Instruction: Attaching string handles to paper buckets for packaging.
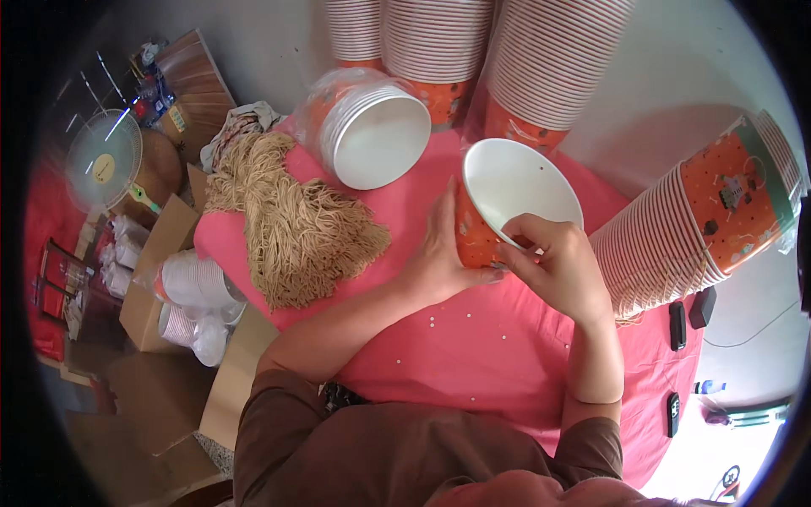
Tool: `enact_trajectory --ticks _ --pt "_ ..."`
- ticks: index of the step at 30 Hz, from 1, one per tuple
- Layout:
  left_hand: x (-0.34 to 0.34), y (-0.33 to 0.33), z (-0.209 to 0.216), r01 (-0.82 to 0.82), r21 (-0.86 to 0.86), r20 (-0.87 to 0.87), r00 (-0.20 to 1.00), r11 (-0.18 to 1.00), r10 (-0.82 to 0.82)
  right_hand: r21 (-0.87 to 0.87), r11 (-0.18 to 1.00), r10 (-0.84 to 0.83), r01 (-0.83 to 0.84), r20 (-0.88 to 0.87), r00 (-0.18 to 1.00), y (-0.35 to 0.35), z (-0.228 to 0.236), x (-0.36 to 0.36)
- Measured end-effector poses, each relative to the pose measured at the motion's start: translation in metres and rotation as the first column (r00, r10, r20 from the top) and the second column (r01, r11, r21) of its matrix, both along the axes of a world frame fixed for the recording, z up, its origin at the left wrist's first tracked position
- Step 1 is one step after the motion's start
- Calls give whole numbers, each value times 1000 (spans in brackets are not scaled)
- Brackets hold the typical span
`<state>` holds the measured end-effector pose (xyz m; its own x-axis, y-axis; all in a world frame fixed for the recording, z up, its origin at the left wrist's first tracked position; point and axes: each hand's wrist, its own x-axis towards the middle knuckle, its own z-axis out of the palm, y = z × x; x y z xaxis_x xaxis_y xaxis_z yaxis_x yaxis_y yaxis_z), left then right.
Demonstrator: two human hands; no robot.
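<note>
A large orange-printed paper bucket (pixel 517 182) with a white inside is tilted toward me over the pink-covered table. My left hand (pixel 443 258) is wrapped round its left side and underside, with the thumb along the near wall. At the near rim, my right hand (pixel 553 258) is closed in a pinch, its fingertips partly inside the bucket. Whatever lies between those fingertips is too small to make out. A small dark dot shows on the bucket's far inner wall. To the left lies a thick bundle of tan cords (pixel 300 220).
Nested buckets in plastic (pixel 380 139) lie behind the cords; tall bucket stacks (pixel 549 68) stand at the back. Another stack (pixel 676 228), with cords across it, leans at right near black devices (pixel 677 325). White specks dot the pink cloth (pixel 456 363). Cardboard boxes (pixel 156 308) stand left.
</note>
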<state>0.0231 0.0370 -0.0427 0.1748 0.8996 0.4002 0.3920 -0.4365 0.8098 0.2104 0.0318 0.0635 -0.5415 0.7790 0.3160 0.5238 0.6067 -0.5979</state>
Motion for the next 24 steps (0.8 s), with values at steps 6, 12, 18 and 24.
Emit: enact_trajectory --ticks 6,12,18,24 --pt "-1 -2 -2 107 -36 -27 994 994 -108 232 973 -25 -14 167 986 3 -13 -8" --pt "-32 1 22 35 40 -275 961 999 -23 260 965 -46 -12 216 975 4 -20 -13" --pt "-98 -4 55 -224 242 -432 846 944 312 253 968 -58 3 213 975 4 -21 -12" --pt "-143 2 39 -209 314 -742 555 926 377 315 949 -71 -4 227 971 5 -22 -15"
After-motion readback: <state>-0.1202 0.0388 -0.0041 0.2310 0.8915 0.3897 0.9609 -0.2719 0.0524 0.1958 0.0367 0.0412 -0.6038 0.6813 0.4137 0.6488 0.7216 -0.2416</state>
